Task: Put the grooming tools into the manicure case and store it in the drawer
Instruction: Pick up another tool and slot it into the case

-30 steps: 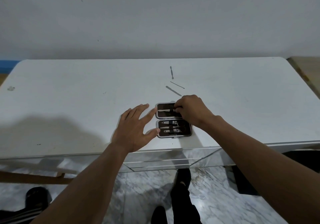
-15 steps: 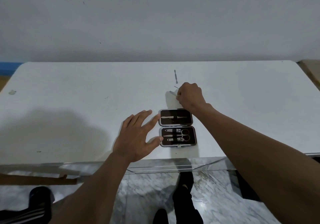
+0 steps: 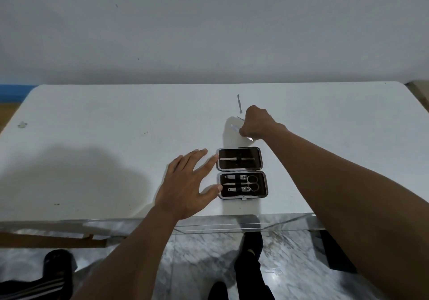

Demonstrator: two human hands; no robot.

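The manicure case (image 3: pixel 241 172) lies open on the white table (image 3: pixel 116 137) near its front edge. One metal tool sits in its far half; scissors (image 3: pixel 253 182) and clippers fill the near half. My left hand (image 3: pixel 188 183) rests flat beside the case's left edge, fingers spread, thumb and forefinger touching it. My right hand (image 3: pixel 256 123) is beyond the case, fingers closed on a thin metal tool (image 3: pixel 235 127) whose ends stick out on both sides. A second thin tool (image 3: pixel 241 118) is mostly hidden by that hand. A third tool (image 3: pixel 239 103) lies farther back.
A mirrored drawer front (image 3: pixel 232 226) runs under the table's front edge. The grey wall rises behind the table. Marble floor, my dark shoes and a black sandal (image 3: pixel 58 262) are below. A wooden strip (image 3: pixel 53 241) lies at lower left.
My right hand left the case's far half, where it set a tool, and reached back to the loose tools, closing on one. The left hand stayed beside the case.
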